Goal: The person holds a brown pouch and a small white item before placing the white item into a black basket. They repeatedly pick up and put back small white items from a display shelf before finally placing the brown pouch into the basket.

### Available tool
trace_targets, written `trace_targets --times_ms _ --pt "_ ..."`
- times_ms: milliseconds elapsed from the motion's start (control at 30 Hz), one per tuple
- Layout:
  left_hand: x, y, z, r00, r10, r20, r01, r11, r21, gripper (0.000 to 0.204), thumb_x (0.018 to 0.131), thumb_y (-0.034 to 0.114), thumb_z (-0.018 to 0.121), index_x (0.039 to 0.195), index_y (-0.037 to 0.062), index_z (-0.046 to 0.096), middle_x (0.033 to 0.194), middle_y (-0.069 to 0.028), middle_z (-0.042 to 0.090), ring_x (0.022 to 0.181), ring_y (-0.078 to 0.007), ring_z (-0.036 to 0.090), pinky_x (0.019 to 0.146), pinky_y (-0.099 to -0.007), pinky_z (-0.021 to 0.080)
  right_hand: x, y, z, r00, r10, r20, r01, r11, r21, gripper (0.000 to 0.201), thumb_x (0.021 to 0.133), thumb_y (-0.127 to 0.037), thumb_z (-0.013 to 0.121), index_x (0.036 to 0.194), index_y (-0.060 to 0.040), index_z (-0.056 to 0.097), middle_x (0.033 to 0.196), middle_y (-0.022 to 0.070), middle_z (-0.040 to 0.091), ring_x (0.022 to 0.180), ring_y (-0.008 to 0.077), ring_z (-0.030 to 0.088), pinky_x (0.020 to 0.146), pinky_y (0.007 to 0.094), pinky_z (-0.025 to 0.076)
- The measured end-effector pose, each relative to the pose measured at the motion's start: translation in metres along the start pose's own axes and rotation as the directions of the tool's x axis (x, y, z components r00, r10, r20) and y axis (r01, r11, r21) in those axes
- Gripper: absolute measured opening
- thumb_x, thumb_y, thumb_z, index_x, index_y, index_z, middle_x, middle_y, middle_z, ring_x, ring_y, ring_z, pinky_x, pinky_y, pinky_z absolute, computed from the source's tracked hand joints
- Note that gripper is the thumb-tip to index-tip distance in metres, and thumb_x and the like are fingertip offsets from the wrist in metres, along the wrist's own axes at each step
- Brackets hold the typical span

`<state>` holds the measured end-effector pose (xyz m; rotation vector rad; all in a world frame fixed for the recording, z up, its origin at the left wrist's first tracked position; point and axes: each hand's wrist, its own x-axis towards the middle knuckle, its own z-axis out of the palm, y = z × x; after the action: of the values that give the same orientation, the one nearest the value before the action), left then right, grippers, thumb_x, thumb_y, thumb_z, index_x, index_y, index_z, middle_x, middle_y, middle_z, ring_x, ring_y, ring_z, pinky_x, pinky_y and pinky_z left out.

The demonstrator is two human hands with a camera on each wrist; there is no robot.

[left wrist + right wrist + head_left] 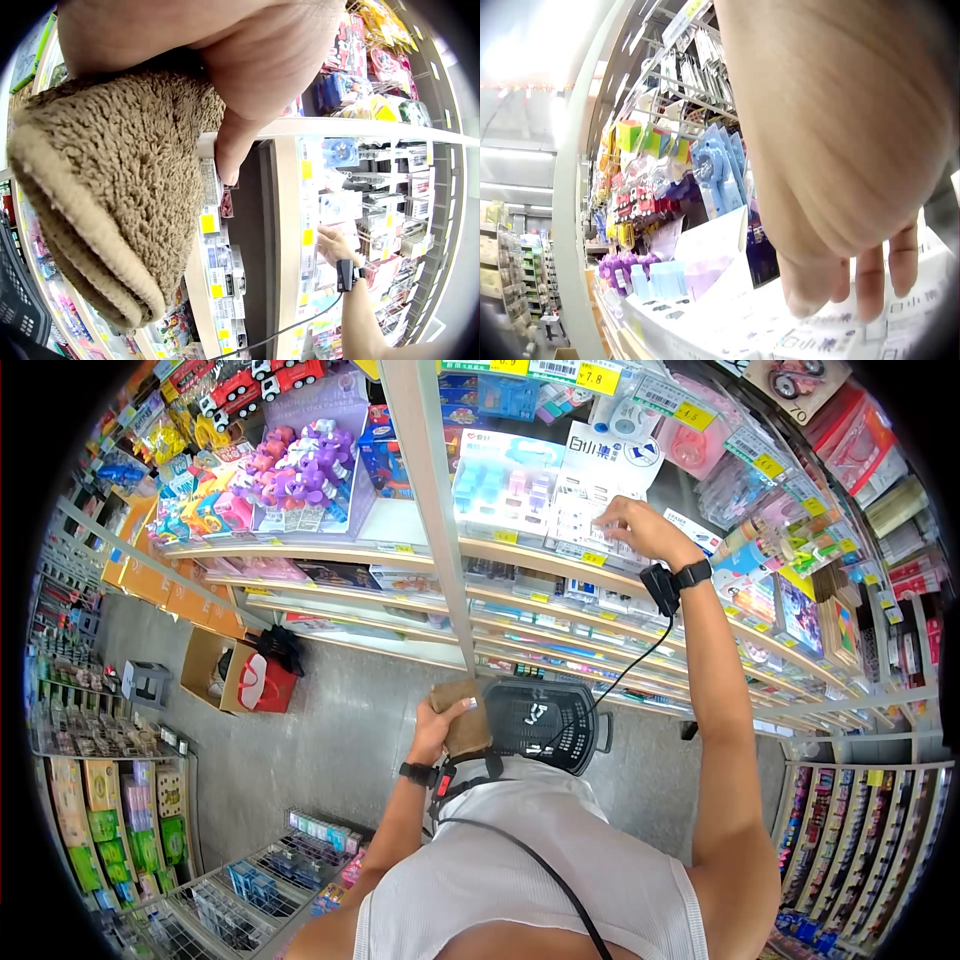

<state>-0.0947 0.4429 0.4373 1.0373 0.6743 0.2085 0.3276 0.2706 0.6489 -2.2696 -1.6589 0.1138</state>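
Observation:
My left hand (pixel 432 730) grips a folded brown fleecy cloth (pixel 127 157), thumb on one face, low in front of my body. Its layered folded edge shows large in the left wrist view. On the shelf, my right hand (pixel 645 530) reaches over an open white display box (pixel 612 460) with Chinese print on its raised lid. Fingers (pixel 870 289) point down at small white printed packs (pixel 817 341) lying in rows inside it. The fingertips are right at the packs and partly hide them. Beside it stands another white display box (pixel 505 480) with blue and pink items.
A black shopping basket (pixel 505 705) with a few small white items stands on the floor by the shelf. Purple toys (pixel 315 465) fill the bay to the left. A cardboard box (pixel 205 665) sits on the floor. A black cable (pixel 640 660) hangs from my right wrist.

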Motion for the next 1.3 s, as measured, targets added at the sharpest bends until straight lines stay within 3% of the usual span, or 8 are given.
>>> trace_targets --times_ms 133,400,700,800,900,1067,1133,1300 --pt "0.0 -0.003 -0.003 1.0 0.014 0.005 -0.014 1.0 0.024 0.039 0.086 0.007 0.08 0.12 -0.0044 0.064 0.111 -0.0105 0.072 0.097 -0.0196 0.07 0.086 -0.0345 0.058 0.034 0.002 -0.008 0.964 0.199 -0.175 -0.199 0.98 0.016 0.022 0.092 -0.01 0.067 0.111 -0.0022 0.074 0.113 0.0203 0.069 0.107 0.0378 0.064 0.093 0.043 0.052" --pt "-0.007 -0.005 -0.017 0.995 0.064 -0.07 -0.065 0.998 -0.006 0.039 0.085 0.007 0.081 0.119 -0.0045 0.066 0.111 -0.0107 0.072 0.097 -0.0193 0.07 0.086 -0.0347 0.058 0.083 0.055 0.013 0.967 0.252 -0.022 -0.251 0.966 0.067 0.033 0.085 -0.016 0.077 0.115 -0.0035 0.075 0.106 0.0161 0.076 0.095 0.0294 0.071 0.085 0.038 0.055" --pt "-0.007 -0.023 -0.032 0.993 0.042 -0.112 -0.043 0.999 -0.014 0.038 0.085 0.008 0.081 0.119 -0.0046 0.067 0.112 -0.0103 0.073 0.099 -0.019 0.07 0.088 -0.0344 0.057 0.081 0.045 0.005 0.958 0.281 -0.061 -0.274 0.956 0.105 0.027 0.074 -0.01 0.082 0.097 0.0024 0.074 0.096 0.0156 0.076 0.089 0.0264 0.073 0.081 0.0353 0.056" --pt "-0.007 -0.018 -0.027 0.992 0.043 -0.115 -0.043 0.999 0.001 0.037 0.086 0.008 0.081 0.118 -0.0044 0.068 0.111 -0.0103 0.073 0.098 -0.019 0.07 0.087 -0.0343 0.057 0.065 0.04 -0.002 0.948 0.204 -0.242 -0.176 0.975 0.135 0.023 0.076 -0.008 0.079 0.095 0.0025 0.073 0.092 0.0137 0.074 0.083 0.0228 0.072 0.079 0.0341 0.056" --pt "-0.002 -0.022 -0.029 0.993 0.047 -0.105 -0.047 0.999 0.001 0.037 0.086 0.008 0.081 0.118 -0.0042 0.068 0.111 -0.0102 0.073 0.097 -0.0193 0.07 0.087 -0.0345 0.057 0.038 0.015 -0.02 0.904 0.336 -0.266 -0.124 0.8 0.587 0.015 0.083 -0.003 0.072 0.096 0.0025 0.074 0.09 0.0102 0.071 0.078 0.0169 0.071 0.069 0.0315 0.058" --pt "-0.006 -0.012 -0.02 0.996 0.007 -0.092 -0.007 1.0 0.007 0.038 0.085 0.007 0.081 0.119 -0.0035 0.067 0.111 -0.0097 0.072 0.098 -0.0187 0.07 0.087 -0.0339 0.057 0.007 -0.016 -0.041 0.947 0.305 -0.105 -0.234 0.875 0.424 0.019 0.081 0.003 0.074 0.1 0.0031 0.073 0.09 0.01 0.071 0.076 0.0172 0.07 0.063 0.0314 0.056" --pt "-0.005 -0.011 -0.017 0.996 0.011 -0.092 -0.01 1.0 0.014 0.038 0.085 0.006 0.081 0.118 -0.0033 0.067 0.111 -0.0092 0.073 0.097 -0.0181 0.07 0.087 -0.033 0.057 -0.002 -0.024 -0.043 0.98 0.196 -0.012 -0.19 0.962 0.195 0.022 0.08 0.003 0.077 0.102 0.0 0.073 0.083 0.0064 0.07 0.077 0.0125 0.066 0.067 0.0321 0.054" --pt "-0.002 -0.01 -0.01 0.999 0.022 -0.04 -0.021 0.999 0.031 0.036 0.086 0.005 0.08 0.119 -0.0037 0.067 0.111 -0.0093 0.073 0.098 -0.0178 0.07 0.087 -0.0328 0.057 -0.005 -0.018 -0.02 0.999 0.022 0.045 -0.023 0.999 0.023 0.024 0.076 0.003 0.079 0.098 -0.0055 0.076 0.092 0.0102 0.074 0.079 0.024 0.064 0.075 0.037 0.052"
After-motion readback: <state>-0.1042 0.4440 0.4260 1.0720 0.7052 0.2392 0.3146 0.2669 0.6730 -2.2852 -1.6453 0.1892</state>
